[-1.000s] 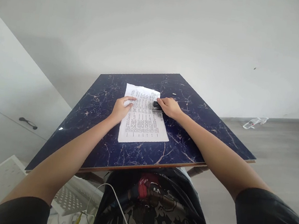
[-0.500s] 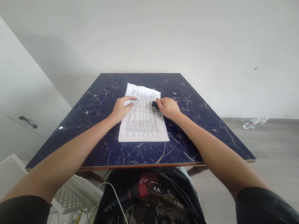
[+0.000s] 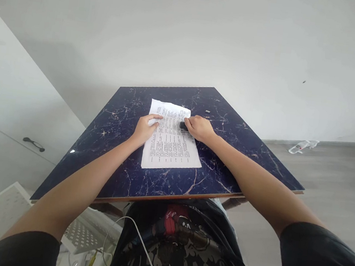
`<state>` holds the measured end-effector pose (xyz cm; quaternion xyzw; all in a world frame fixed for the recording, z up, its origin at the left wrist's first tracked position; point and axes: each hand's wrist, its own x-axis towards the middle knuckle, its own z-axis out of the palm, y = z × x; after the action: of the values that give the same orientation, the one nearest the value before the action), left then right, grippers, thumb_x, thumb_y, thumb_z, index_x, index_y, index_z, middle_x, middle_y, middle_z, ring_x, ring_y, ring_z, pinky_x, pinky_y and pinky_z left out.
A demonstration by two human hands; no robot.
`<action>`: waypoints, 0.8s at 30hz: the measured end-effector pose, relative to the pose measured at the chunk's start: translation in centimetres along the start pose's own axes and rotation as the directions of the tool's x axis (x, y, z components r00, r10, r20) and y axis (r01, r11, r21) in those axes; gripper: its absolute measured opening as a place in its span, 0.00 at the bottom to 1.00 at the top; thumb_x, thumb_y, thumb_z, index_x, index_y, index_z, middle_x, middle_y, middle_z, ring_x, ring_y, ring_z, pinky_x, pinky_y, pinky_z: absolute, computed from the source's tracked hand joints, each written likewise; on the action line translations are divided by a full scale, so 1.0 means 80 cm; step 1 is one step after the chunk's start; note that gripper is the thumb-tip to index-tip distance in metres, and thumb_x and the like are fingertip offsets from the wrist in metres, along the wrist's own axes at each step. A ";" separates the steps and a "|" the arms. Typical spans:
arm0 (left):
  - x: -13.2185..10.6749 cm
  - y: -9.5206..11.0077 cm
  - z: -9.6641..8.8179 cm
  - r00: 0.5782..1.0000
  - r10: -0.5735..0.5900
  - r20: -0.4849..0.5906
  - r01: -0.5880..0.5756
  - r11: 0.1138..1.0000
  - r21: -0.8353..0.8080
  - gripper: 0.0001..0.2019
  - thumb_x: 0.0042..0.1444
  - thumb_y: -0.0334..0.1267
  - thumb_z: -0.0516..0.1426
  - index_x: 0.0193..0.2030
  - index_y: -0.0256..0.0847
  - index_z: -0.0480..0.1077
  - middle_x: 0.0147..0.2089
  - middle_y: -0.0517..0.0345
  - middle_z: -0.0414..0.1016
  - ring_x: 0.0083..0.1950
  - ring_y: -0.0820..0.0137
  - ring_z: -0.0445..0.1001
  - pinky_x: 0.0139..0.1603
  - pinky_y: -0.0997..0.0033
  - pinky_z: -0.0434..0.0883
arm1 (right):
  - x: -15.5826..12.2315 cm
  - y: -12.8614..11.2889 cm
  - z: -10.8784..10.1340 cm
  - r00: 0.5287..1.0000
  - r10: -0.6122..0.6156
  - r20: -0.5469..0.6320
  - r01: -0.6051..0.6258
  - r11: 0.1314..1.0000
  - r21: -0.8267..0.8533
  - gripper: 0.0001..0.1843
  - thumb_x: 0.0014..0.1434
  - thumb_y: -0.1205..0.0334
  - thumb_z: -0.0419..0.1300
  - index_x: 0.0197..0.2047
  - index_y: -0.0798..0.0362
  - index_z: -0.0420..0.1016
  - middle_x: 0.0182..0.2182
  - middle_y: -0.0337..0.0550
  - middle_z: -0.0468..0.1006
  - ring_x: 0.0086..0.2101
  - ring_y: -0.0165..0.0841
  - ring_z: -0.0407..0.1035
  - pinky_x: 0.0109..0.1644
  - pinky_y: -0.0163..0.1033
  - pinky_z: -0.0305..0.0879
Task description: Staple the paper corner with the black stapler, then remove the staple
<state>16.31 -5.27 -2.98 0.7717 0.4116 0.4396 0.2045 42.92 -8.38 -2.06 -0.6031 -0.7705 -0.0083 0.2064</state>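
**Right hand nudges a black object leftward along the top of the sheet**

A pale wall (image 3: 208, 37) fills the background, with a white cabinet (image 3: 12, 104) on the left and grey floor (image 3: 336, 178) on the right. In front of the person stands a dark blue marble-patterned table (image 3: 226, 156). A printed sheet of paper (image 3: 169, 149) lies flat on it, near the middle and a little towards the far side.

The left hand (image 3: 144, 128) rests open on the sheet's left edge, fingers spread and thumb on the table, grasping nothing. It has not moved in the last second, and the paper has stayed where it lay.

The right hand (image 3: 200, 128) is curled over a small black object (image 3: 183, 126) at the upper right part of the sheet and presses it down onto the paper. What the object is cannot be told. Over the last second the hand and object have slid slightly left, further in from the sheet's right edge. So the pressing goes on in the same corner, only a touch further in.

A tiny grey piece (image 3: 207, 111) lies on the table beyond the right hand, well apart from it. A clear plastic bottle (image 3: 302, 145) lies on the floor by the wall.
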 end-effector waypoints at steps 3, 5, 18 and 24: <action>0.000 -0.002 0.000 1.000 0.008 0.000 -0.008 1.000 -0.012 0.14 0.61 0.26 0.60 0.50 0.42 0.82 0.56 0.54 0.83 0.60 0.61 0.79 0.70 0.54 0.69 | 0.001 0.000 0.001 1.000 0.007 -0.001 -0.007 1.000 -0.026 0.31 0.76 0.49 0.39 0.28 0.53 0.69 0.30 0.49 0.73 0.28 0.36 0.65 0.33 0.42 0.55; 0.000 -0.002 0.000 1.000 0.005 0.003 -0.005 1.000 -0.019 0.14 0.61 0.26 0.60 0.50 0.42 0.81 0.56 0.54 0.83 0.61 0.60 0.79 0.70 0.54 0.69 | 0.001 0.000 0.001 1.000 0.016 0.001 -0.016 0.999 -0.033 0.31 0.76 0.49 0.39 0.28 0.53 0.70 0.30 0.50 0.73 0.29 0.36 0.66 0.34 0.42 0.56; -0.001 -0.001 0.001 1.000 -0.021 -0.004 0.021 1.000 -0.012 0.14 0.60 0.25 0.60 0.50 0.41 0.81 0.56 0.54 0.83 0.60 0.60 0.79 0.70 0.54 0.69 | -0.001 -0.007 -0.001 0.993 -0.110 0.046 0.116 0.984 -0.133 0.31 0.76 0.52 0.39 0.30 0.53 0.75 0.32 0.53 0.78 0.40 0.46 0.71 0.38 0.48 0.61; -0.001 0.000 0.001 0.999 -0.038 -0.004 0.038 0.999 -0.004 0.15 0.59 0.24 0.60 0.49 0.41 0.81 0.56 0.53 0.83 0.61 0.60 0.79 0.70 0.53 0.69 | 0.002 -0.018 0.004 0.987 -0.129 0.093 0.149 0.953 -0.263 0.31 0.76 0.55 0.40 0.32 0.54 0.79 0.34 0.58 0.80 0.42 0.50 0.71 0.41 0.51 0.63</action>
<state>16.38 -5.32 -3.07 0.7623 0.4259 0.4382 0.2132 41.47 -8.53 -1.98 -0.5696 -0.8099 -0.1049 0.0926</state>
